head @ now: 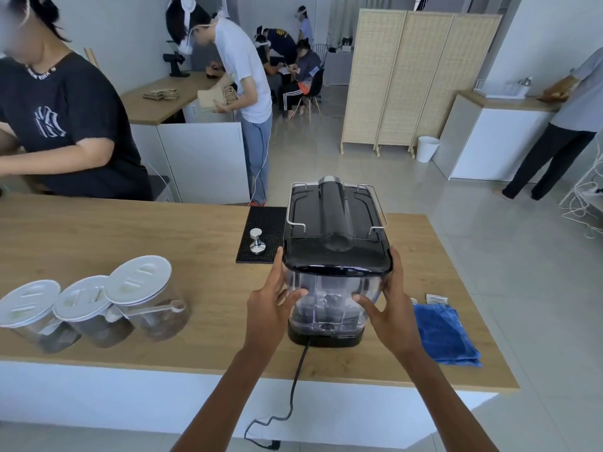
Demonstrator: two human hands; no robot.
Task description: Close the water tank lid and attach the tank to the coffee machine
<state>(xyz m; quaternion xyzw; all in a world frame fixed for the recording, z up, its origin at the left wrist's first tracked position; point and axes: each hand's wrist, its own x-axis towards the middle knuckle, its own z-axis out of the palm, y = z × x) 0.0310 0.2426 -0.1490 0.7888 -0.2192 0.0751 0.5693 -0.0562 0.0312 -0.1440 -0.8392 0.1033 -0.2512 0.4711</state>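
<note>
The black coffee machine [332, 210] stands on the wooden counter [182, 236] with its back toward me. A clear water tank [329, 301] with a dark lid [336, 261] lying flat and shut on top sits at the machine's rear, on the black base [326, 337]. My left hand [272, 300] presses the tank's left side, fingers around the front of the clear wall. On the tank's right side my right hand [386, 298] grips it the same way. The power cord [298, 373] hangs down from the base over the counter's front edge.
Three lidded jars [94, 305] of coffee stand at the left. A steel tamper [257, 241] rests on a black mat [261, 233] beside the machine. A blue cloth [443, 334] lies to the right. A person in a black shirt [65, 125] leans over the far left.
</note>
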